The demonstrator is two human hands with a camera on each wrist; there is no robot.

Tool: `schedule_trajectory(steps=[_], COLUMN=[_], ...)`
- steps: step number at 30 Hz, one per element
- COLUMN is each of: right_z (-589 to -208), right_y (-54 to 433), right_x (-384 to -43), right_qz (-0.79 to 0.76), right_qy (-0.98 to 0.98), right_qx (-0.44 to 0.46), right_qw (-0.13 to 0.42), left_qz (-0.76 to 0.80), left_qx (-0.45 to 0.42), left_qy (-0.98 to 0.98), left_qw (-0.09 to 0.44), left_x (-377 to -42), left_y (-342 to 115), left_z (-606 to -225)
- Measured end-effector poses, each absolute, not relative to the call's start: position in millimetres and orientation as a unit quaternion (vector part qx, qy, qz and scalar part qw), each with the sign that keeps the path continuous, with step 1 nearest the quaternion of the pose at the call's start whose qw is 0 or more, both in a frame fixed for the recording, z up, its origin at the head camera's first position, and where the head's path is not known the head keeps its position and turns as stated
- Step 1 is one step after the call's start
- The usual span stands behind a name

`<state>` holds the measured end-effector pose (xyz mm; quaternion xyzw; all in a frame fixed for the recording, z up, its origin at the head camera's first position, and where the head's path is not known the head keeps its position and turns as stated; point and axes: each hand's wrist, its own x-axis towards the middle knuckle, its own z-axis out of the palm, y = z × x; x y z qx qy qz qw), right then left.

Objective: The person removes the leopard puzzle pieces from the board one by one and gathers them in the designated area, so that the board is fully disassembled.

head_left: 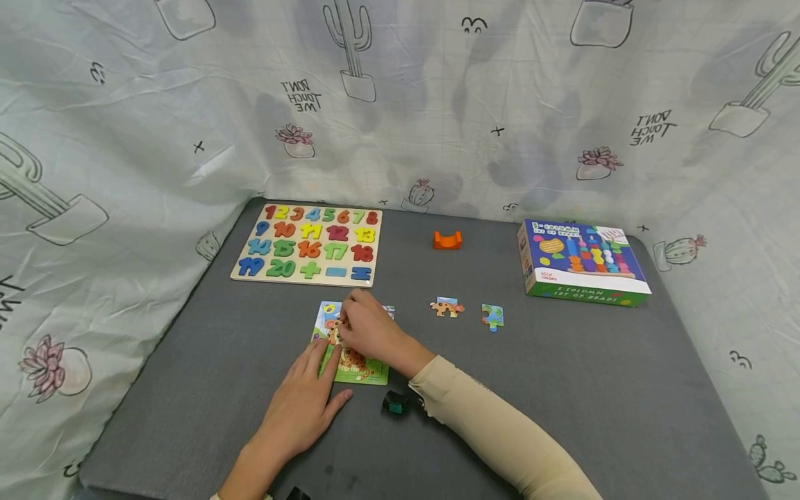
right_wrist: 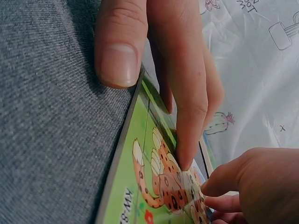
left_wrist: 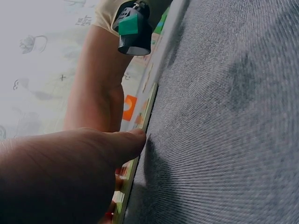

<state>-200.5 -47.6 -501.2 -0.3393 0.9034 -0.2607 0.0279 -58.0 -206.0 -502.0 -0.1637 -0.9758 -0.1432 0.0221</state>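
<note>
A jigsaw puzzle [head_left: 369, 373] with a spotted leopard on a green background lies on the grey table. My left hand [head_left: 300, 410] rests along its lower left edge with fingers straight. In the right wrist view the left index finger [right_wrist: 189, 121] touches the picture, and the left thumb [right_wrist: 119, 63] lies beside the board. My right hand [head_left: 375, 332] is over the upper part of the puzzle, its fingers curled and pinching a piece at the surface. That piece is mostly hidden by the fingers. Two loose puzzle pieces, one leopard-patterned [head_left: 447, 307] and one blue-green [head_left: 493, 317], lie to the right.
Behind the puzzle lies a wooden number board [head_left: 304, 244] with colourful numerals. An orange block [head_left: 447, 240] sits at the back middle, and a bead-set box [head_left: 584, 264] stands at the back right. A printed white cloth [head_left: 400, 104] hangs around the table [head_left: 562, 389].
</note>
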Motion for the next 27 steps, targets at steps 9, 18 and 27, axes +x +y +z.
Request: schedule_trajectory(steps=[9,18,27], right_z=[-501.1,-499.2,-500.1], right_y=[-46.6,-48.7,-53.9], right_x=[-203.2,-207.2,-209.5], right_qz=[-0.267,-0.282,-0.294], right_qy=[0.903,0.901,0.903], right_qx=[-0.335,-0.328,-0.313], right_qw=[0.034,0.028,-0.001], left_qz=[-0.14,-0.146,-0.141], left_qx=[-0.167,-0.166,-0.166], left_qy=[-0.976,-0.975,-0.976], left_qw=[0.024,0.021,0.019], left_x=[-59.4,-59.4,-59.9], left_y=[-207.2,-208.5,-209.0], left_z=[-503.6,-503.8,-504.4])
